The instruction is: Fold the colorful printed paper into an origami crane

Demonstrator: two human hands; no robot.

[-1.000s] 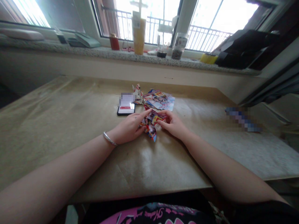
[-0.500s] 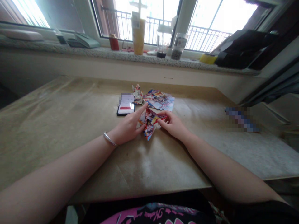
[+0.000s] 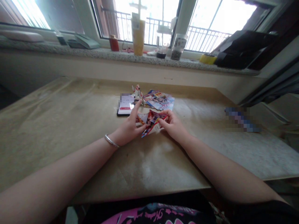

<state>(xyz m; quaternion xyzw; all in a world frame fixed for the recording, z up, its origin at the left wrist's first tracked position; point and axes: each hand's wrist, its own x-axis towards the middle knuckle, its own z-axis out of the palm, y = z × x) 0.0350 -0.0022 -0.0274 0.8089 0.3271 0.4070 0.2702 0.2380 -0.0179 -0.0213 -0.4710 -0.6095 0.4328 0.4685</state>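
While the left hand (image 3: 128, 128), forefinger spread, and the right hand (image 3: 172, 123) are pinching the printed paper (image 3: 152, 120) between the table (image 3: 144, 169)'s near and far edges, its folding is apparently standing part-done, shaping remaining, with flat sheets (image 3: 161, 101) lying farther back.

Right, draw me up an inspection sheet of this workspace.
Surface: tan, shiny table, creased in places
Job's things: folded, multicoloured printed paper, touched from both sides
Clutter: black-edged rectangular phone, screen lit; crumpled red-and-white printed paper; overlapping colourful printed sheets; pixelated blue item, right
Left hand: touches the folded paper, index finger extended
Right hand: pinches the folded paper between thumb and fingers
Cables: none identifiable; thin red item on speckled grey stone sill unclear
Surroundings: sill bears tall yellow container, small red jar; white-framed windows behind
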